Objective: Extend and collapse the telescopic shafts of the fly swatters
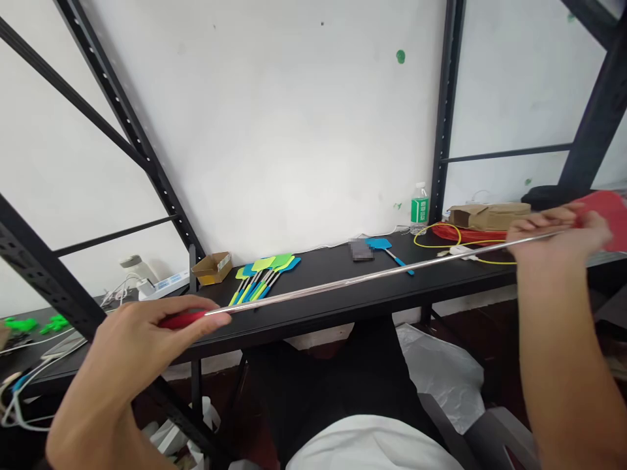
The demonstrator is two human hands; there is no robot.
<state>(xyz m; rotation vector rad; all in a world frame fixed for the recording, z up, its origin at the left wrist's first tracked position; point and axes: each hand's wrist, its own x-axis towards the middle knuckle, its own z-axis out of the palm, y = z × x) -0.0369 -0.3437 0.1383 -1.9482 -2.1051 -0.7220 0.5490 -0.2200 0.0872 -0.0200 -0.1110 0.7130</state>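
Left hand: the left hand (140,349) is closed snugly around a red grip (183,320) at the near end of a long metal rod (372,277), holding it firmly from the side.

Right hand: the right hand (558,238) is raised at the far end of the rod, its fingers curled narrowly around the metal just before a flat red sheet (605,219). The fingers partly hide the exact contact.

Rod position: in the air, running across the front edge of the table and rising toward the right-hand end. It touches nothing but the hands.

Handling: one hand at each end supports the full length and keeps the rod clear of the table, a steady way to manage something this long.

Table: a black table (337,313) runs along a white wall. Near its middle lies a fanned group of fly swatters (262,277) in green and blue, with one blue fly swatter (386,251) set apart to the right.

Right end of table: a water bottle (420,209), a flattened cardboard box (490,215), and a loop of yellow cable (438,238).

Left end of table: a small cardboard box (211,267), a power strip (164,285), and green plastic pieces (34,324).
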